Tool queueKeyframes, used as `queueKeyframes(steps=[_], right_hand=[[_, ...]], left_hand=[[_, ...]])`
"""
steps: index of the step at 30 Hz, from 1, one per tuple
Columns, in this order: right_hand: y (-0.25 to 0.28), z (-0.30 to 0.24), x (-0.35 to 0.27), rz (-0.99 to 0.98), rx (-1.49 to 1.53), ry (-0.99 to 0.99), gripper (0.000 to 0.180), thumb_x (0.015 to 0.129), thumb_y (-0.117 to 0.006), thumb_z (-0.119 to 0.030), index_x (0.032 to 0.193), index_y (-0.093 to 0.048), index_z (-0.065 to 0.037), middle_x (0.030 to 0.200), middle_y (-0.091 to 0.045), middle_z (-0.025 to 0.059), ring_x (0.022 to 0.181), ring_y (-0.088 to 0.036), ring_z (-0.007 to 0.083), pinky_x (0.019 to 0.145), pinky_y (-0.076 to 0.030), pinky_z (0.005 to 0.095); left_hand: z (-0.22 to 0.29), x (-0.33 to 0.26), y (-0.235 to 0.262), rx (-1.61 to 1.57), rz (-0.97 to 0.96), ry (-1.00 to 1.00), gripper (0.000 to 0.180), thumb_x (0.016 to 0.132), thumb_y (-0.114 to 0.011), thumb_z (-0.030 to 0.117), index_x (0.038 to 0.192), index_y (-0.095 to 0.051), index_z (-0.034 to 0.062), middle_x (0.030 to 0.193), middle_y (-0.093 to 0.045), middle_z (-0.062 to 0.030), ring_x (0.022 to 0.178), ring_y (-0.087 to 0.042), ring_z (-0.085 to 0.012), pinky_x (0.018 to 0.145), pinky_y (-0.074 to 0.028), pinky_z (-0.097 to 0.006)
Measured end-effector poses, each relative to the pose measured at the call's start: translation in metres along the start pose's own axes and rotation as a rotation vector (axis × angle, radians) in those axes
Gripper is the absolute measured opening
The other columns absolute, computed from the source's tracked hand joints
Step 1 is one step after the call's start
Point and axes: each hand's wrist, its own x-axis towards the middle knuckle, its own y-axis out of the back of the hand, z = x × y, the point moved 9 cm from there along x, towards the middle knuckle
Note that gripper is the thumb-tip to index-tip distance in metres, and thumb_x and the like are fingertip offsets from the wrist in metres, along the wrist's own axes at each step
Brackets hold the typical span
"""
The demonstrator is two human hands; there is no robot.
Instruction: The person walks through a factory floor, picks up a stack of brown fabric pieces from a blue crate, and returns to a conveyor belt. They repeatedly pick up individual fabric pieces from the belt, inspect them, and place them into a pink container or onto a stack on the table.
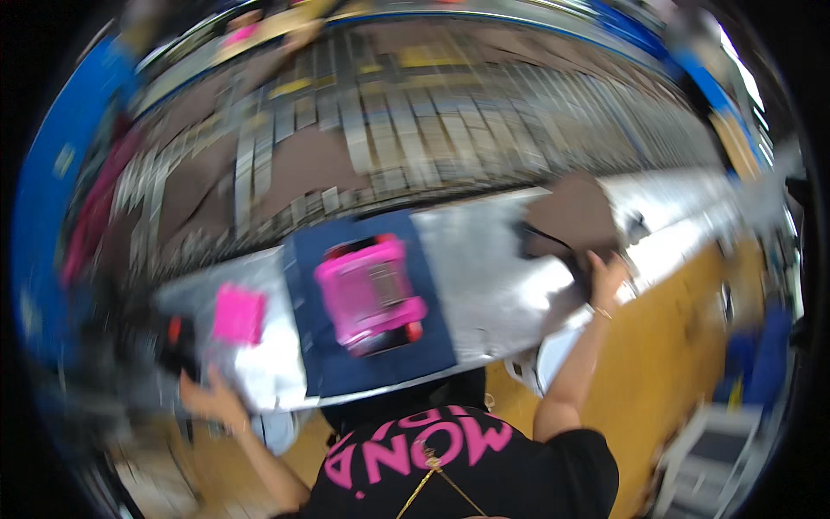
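My left hand (212,402) is over the near left edge of the silvery table, fingers apart and holding nothing. Close by lie a blurred black object (177,346) with a red spot and a flat pink square piece (239,314). My right hand (609,281) is at the table's right, its fingers closed at the near edge of a brown fabric piece (575,216); the fingertips are partly hidden and smeared. Between my hands, a pink frame-like fixture (363,290) with a clear middle and a metal part rests on a dark blue mat (437,324).
Beyond the silvery table (484,303) runs a wide slatted rack (484,121) bearing several brown fabric pieces (311,160). Blurred people (696,52) are at the far side. A grey step-like frame (713,450) stands on the floor at right.
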Motion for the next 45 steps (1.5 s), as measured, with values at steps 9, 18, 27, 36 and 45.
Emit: queueKeyframes(steps=[9,18,27,36,45], right_hand=[[-0.018,0.049,0.025,-0.131,-0.178,0.097,0.085,0.073,-0.071,-0.056,0.119,-0.051,0.013,0.117,-0.058,0.0288,0.110,-0.055,0.0401,0.097,-0.041,0.0426],[-0.005,0.013,0.021,-0.175,-0.254,0.048,0.086,0.070,-0.070,-0.062,0.108,-0.055,0.014,0.104,-0.063,0.0282,0.095,-0.061,0.0411,0.086,-0.048,0.0450],[0.040,-0.046,0.018,-0.109,-0.135,0.258,0.059,0.089,-0.059,-0.042,0.122,-0.052,0.006,0.115,-0.060,0.0252,0.104,-0.058,0.0386,0.092,-0.045,0.0411],[0.138,-0.238,-0.022,0.047,0.509,0.605,0.048,0.093,-0.057,-0.036,0.123,-0.052,0.001,0.112,-0.062,0.0231,0.097,-0.063,0.0309,0.085,-0.050,0.0387],[0.096,-0.350,-0.114,-0.464,1.513,0.390,0.043,0.093,-0.056,-0.005,0.132,-0.038,-0.001,0.101,-0.062,0.0109,0.090,-0.057,0.0114,0.083,-0.048,0.0238]], left_hand=[[-0.019,0.000,-0.011,-0.008,-0.080,0.110,0.079,0.073,-0.072,0.052,0.137,-0.044,0.0151,0.144,-0.024,-0.0240,0.131,-0.021,-0.0466,0.106,-0.021,-0.055],[-0.059,-0.011,-0.037,0.186,-0.213,0.276,0.087,0.068,-0.059,0.074,0.131,-0.053,0.0135,0.154,-0.008,-0.0191,0.139,0.004,-0.0475,0.102,-0.006,-0.071],[0.015,0.014,0.023,-0.242,0.040,0.050,0.054,0.075,-0.075,0.039,0.117,-0.058,0.0094,0.140,-0.033,-0.0177,0.131,-0.026,-0.0400,0.106,-0.023,-0.053],[0.215,0.054,0.070,-1.036,-0.049,-0.395,0.054,0.080,-0.072,0.019,0.129,-0.050,0.0126,0.131,-0.043,-0.0161,0.121,-0.042,-0.0348,0.100,-0.036,-0.045],[0.283,0.084,0.067,-1.420,-0.499,-0.322,0.045,0.091,-0.058,0.012,0.132,-0.043,0.0031,0.107,-0.063,-0.0130,0.088,-0.062,-0.0177,0.079,-0.049,-0.028]])
